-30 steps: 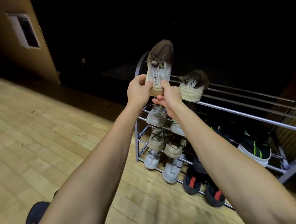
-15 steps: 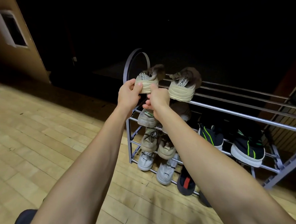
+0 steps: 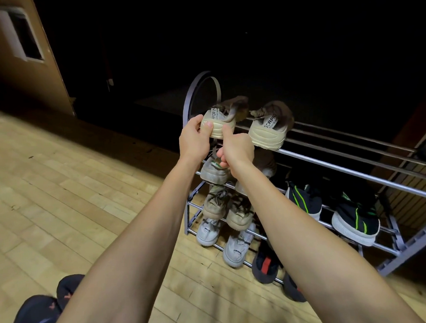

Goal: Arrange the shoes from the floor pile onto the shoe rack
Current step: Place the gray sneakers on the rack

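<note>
Pale wooden floorboards (image 3: 60, 194) run up to a metal shoe rack (image 3: 356, 176) set against a dark background. From the head camera, most of your job looks done: light sneakers fill the rack's left side on the lower tiers, black shoes with green stripes (image 3: 353, 215) sit to the right, and one brown shoe (image 3: 269, 128) rests on the top tier. At least two dark shoes (image 3: 35, 319) wait on the floor near you. You hold the matching brown shoe (image 3: 223, 121) at the top tier's left end, heel toward you. Your left hand (image 3: 193, 140) curls around the heel's left side; your right hand (image 3: 236, 147) presses its thumb against the sole, other fingers closed.
</note>
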The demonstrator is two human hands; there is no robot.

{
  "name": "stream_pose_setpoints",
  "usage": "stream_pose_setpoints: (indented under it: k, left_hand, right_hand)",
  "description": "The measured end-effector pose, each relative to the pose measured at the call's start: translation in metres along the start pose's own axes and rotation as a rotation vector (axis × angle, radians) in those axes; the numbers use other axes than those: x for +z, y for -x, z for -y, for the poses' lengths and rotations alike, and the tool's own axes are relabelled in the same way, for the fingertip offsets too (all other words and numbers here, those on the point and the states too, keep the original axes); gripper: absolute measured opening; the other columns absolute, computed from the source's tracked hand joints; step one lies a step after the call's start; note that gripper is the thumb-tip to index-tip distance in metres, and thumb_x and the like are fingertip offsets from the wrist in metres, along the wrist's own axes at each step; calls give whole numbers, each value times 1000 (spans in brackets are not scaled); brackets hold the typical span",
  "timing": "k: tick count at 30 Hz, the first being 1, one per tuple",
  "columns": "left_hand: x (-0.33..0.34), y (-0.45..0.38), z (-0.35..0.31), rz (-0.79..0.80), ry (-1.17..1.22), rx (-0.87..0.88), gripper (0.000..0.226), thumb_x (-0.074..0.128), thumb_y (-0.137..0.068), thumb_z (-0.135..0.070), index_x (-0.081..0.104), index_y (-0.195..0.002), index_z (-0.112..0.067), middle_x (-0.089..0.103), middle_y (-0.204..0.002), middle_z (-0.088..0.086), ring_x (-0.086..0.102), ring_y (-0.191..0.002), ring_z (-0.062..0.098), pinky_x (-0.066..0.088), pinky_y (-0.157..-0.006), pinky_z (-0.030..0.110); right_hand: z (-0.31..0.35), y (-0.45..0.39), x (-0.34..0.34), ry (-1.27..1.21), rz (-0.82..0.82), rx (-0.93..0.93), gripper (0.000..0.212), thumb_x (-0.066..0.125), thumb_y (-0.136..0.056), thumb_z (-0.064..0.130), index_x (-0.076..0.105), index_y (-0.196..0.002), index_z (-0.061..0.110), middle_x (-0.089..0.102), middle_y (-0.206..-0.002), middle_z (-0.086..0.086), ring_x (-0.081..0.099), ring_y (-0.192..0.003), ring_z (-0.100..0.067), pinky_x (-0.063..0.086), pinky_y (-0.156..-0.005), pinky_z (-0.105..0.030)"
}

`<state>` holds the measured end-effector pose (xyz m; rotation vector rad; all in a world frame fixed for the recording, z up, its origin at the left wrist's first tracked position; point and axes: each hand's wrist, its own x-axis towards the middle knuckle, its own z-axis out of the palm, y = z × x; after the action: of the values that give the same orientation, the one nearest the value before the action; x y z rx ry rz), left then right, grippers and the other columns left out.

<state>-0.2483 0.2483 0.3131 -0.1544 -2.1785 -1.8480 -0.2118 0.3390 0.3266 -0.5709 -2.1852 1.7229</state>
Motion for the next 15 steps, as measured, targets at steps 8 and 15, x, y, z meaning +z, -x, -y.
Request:
stream_pose_setpoints:
  k: [8,15]
  left_hand:
    - [10,-4,0,-62,10,15,43,57,-97,-28,52,-137,-13,60,-130,3,56,-112,11,49,-101,38]
    - [4,-10,3,-5,28,-7,38,61,-92,-30,60,-129,-19,64,-122,-6,59,-114,13,51,-98,43]
  right_hand:
    - [0,3,2,-128,10,-89,34,45,-95,32,60,-70,17,61,-57,-4,48,-45,-19,44,-49,-32]
    - [-6,4,0,-117,56,-162,20,41,-96,20,59,-89,17,71,-72,-1,46,-48,-15,45,-55,-35]
